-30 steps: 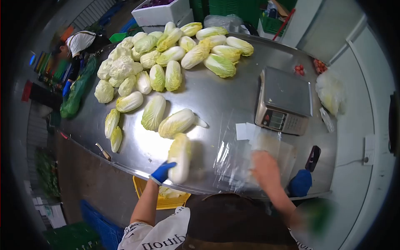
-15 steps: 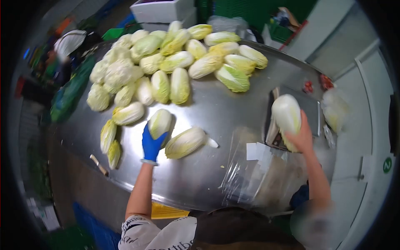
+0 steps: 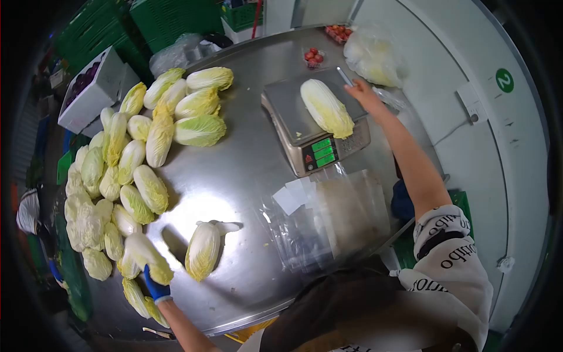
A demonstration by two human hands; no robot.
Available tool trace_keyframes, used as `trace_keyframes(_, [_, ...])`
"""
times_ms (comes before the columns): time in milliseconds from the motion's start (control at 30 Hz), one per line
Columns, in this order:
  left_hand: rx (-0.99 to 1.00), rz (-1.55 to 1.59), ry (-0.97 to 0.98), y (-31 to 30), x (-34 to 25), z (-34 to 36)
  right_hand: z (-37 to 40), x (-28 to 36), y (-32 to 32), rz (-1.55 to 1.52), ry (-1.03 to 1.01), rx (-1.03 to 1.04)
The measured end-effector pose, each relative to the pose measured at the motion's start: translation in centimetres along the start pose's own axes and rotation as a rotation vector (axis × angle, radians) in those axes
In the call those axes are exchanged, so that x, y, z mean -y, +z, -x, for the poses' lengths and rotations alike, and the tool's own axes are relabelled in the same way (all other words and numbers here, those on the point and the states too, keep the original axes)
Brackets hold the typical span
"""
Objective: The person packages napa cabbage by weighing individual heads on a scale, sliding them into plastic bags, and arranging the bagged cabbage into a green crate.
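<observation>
My left hand point(image 3: 156, 289), in a blue glove, grips a napa cabbage point(image 3: 146, 256) at the near left of the steel table point(image 3: 246, 170), beside the long pile of cabbages point(image 3: 120, 170). My bare right hand point(image 3: 363, 92) reaches to the far right corner of the weighing scale point(image 3: 296, 123), fingers apart, holding nothing. A cabbage point(image 3: 326, 108) lies on the scale's platform just left of that hand. The scale's green display point(image 3: 321, 152) is lit. One more cabbage point(image 3: 203, 250) lies alone on the table right of my left hand.
A stack of clear plastic bags point(image 3: 337, 211) and white labels point(image 3: 290, 198) lies in front of the scale. Behind it are a tomato pack point(image 3: 314, 57) and a bagged cabbage point(image 3: 372, 56). A white box point(image 3: 88, 91) and green crates point(image 3: 170, 17) stand at the back. Another person point(image 3: 26, 212) is at the far left.
My right hand has set its cabbage on the scale and let go. My left hand moved back from the middle cabbage and now grips another near the table's left edge. The view swung left.
</observation>
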State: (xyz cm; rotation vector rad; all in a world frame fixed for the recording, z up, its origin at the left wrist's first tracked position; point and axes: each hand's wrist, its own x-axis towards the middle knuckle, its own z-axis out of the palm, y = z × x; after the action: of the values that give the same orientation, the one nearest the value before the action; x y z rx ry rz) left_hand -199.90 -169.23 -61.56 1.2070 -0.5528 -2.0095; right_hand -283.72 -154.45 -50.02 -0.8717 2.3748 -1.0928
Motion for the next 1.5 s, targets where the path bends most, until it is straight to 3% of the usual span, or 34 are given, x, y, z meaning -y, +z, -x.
trace_keyframes(100, [0.13, 0.11, 0.217, 7.3, -1.0, 2.0, 1.7, -1.3, -3.4, -0.035, -0.021, 0.003])
trace_keyframes(200, [0.377, 0.091, 0.153, 16.7, -0.1, 1.1, 1.3, -1.4, -1.3, 0.093, -0.084, 0.085])
trace_keyframes(233, [0.206, 0.102, 0.073, 21.2, 0.5, 0.3, 1.0, -1.5, 0.5, 0.086, -0.102, 0.098])
trace_keyframes(333, [0.21, -0.064, -0.008, 35.9, 4.1, -2.8, 0.3, -0.6, 5.0, 0.06, -0.082, 0.225])
trace_keyframes(400, [0.347, -0.179, -0.072, 43.7, 7.1, -5.7, -0.5, -0.9, 6.0, 0.093, -0.022, 0.245])
trace_keyframes(433, [0.352, -0.251, 0.036, 47.2, 9.1, -7.0, -0.6, -1.5, 5.7, 0.109, 0.011, 0.255])
trace_keyframes(533, [0.408, -0.404, 0.133, 55.1, 13.7, -10.0, 1.1, -2.6, 2.5, -0.591, 0.229, 0.377])
trace_keyframes(567, [0.429, -0.502, 0.199, 56.6, 15.1, -11.6, 3.5, -1.8, 0.3, -0.642, 0.278, 0.396])
trace_keyframes(633, [0.399, -0.722, 0.579, 58.4, 18.9, -14.6, 9.1, -4.0, -2.0, -0.728, 0.281, 0.389])
trace_keyframes(700, [0.168, -1.282, 0.747, 60.1, 20.5, -14.0, 15.7, -6.5, -2.8, -0.726, 0.269, 0.332])
trace_keyframes(767, [0.191, -1.377, 0.718, 60.5, 21.8, -13.8, 22.3, -10.8, -1.5, -0.66, 0.099, 0.243])
trace_keyframes(800, [0.204, -1.426, 0.706, 60.7, 22.3, -13.6, 25.3, -11.1, -1.5, -0.585, 0.145, 0.247])
trace_keyframes(900, [0.047, -1.591, 0.901, 59.9, 22.6, -11.3, 31.8, -14.3, 2.4, -0.427, 0.216, 0.166])
trace_keyframes(1000, [0.188, -1.311, 1.197, 55.4, 22.1, -7.1, 33.8, -15.6, 4.6, -0.126, 0.254, 0.153])
trace_keyframes(1033, [0.262, -1.043, 0.914, 53.4, 22.7, -4.7, 34.1, -15.7, 4.5, -0.087, 0.237, 0.164])
trace_keyframes(1100, [0.208, -0.879, 0.667, 45.5, 26.0, -3.8, 33.8, -15.9, 3.9, -0.006, 0.205, 0.183])
trace_keyframes(1167, [0.201, -0.745, 0.149, 36.5, 29.8, -2.9, 33.2, -15.9, 0.5, -0.046, -0.042, -0.075])
trace_keyframes(1233, [0.277, -0.719, 0.034, 34.8, 33.3, 1.5, 32.0, -18.5, -2.3, -0.144, 0.062, -0.217])
trace_keyframes(1300, [0.386, -0.739, 0.005, 35.0, 36.6, 3.8, 30.6, -23.5, -3.1, -0.384, 0.294, -0.113])
trace_keyframes(1333, [0.402, -0.73, -0.09, 36.0, 37.4, 4.7, 30.4, -24.2, -2.8, -0.682, 0.497, 0.06])
trace_keyframes(1400, [0.412, -0.698, -0.27, 39.3, 38.6, 5.9, 29.7, -22.1, -1.7, -0.658, 0.64, 0.378])
trace_keyframes(1433, [0.405, -0.675, -0.36, 40.6, 39.3, 6.1, 29.6, -20.5, -0.6, -0.538, 0.565, 0.46])
trace_keyframes(1467, [0.445, -0.742, -0.288, 41.4, 40.5, 6.2, 29.3, -20.0, 1.0, -0.375, 0.488, 0.573])
trace_keyframes(1500, [0.518, -0.887, -0.171, 43.0, 40.8, 7.3, 29.7, -19.7, 2.9, -0.381, 0.355, 0.492])
